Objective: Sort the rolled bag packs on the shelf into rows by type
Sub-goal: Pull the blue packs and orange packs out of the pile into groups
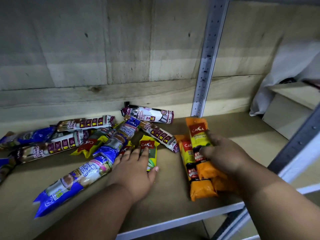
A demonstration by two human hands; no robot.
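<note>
Rolled bag packs lie scattered on a brown shelf board [169, 193]. My right hand [223, 153] grips an orange pack [202, 153] lying beside a second orange pack [186, 153] at the right. My left hand [136, 170] rests flat on a yellow pack [149, 146] in the middle, thumb at its lower end. A blue pack [74, 181] lies along the left of that hand, another blue pack [119, 135] behind it. Several maroon draw-string packs [150, 113] lie behind and to the left. Another yellow pack [90, 144] sits in the pile.
A wooden back wall [103, 58] closes the shelf. A perforated metal upright [207, 58] stands at the back right, and a metal frame post [297, 144] at the front right. White wrapped goods [285, 75] fill the neighbouring bay. The shelf's front edge [181, 220] runs below my arms.
</note>
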